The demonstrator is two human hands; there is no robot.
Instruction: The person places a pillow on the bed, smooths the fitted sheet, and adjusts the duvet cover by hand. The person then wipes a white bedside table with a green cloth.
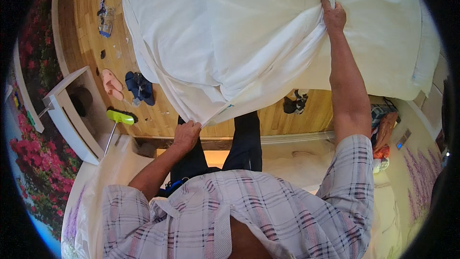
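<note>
Two hands gripped one white cover (268, 33), which lay ahead of and between them. Left hand (187, 136) pinched its near corner, low, by the dark trouser legs (247, 139); right hand (334, 17), farther forward with arm outstretched, clenched a gathered fold. White bedding (383, 43) spread right of the right hand.

Slack at the left hand looked likely to drop the corner onto the wooden floor (270, 125) and dirty it; uneven pull from the right hand could have twisted the bunched folds or slipped them free. Feet not visible; a trailing edge could have been stepped on.

Left of the left hand: green brush head (120, 117). Forward-left of it: dark slippers (139, 88), pink slippers (112, 85), then a clear bottle (106, 21) amid litter. Nearward of the right hand, slightly left: dark crumpled item (295, 102), kind unclear.
</note>
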